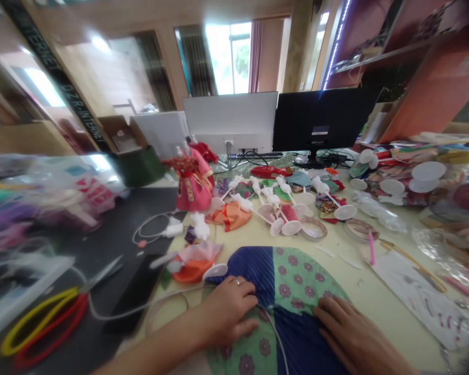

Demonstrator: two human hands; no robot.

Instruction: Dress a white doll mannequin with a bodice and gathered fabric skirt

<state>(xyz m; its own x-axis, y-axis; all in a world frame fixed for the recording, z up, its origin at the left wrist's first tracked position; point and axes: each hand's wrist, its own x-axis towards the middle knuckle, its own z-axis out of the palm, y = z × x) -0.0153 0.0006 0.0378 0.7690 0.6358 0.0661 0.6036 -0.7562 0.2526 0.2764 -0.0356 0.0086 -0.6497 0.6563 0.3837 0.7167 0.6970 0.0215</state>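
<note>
A round patchwork cloth (297,273) of navy striped and green flowered panels lies spread on the pale tabletop. My left hand (229,310), with a ring on one finger, rests on its left side, the fingers bent and a little apart on the fabric. On the right part of the cloth my right hand (346,323) lies with its fingers stretched out. A thin white cord (275,333) runs across the cloth between my hands. Just beyond my left hand sits an orange and pink cloth piece (193,263) beside a white round stand base (216,271).
Several white mannequin stands (271,195) lie behind the cloth, near tape rolls (313,229). Scissors with red and yellow handles (49,323) and a dark phone (135,291) are at left. Two monitors (322,122) stand at the back. A white sheet (414,291) lies right.
</note>
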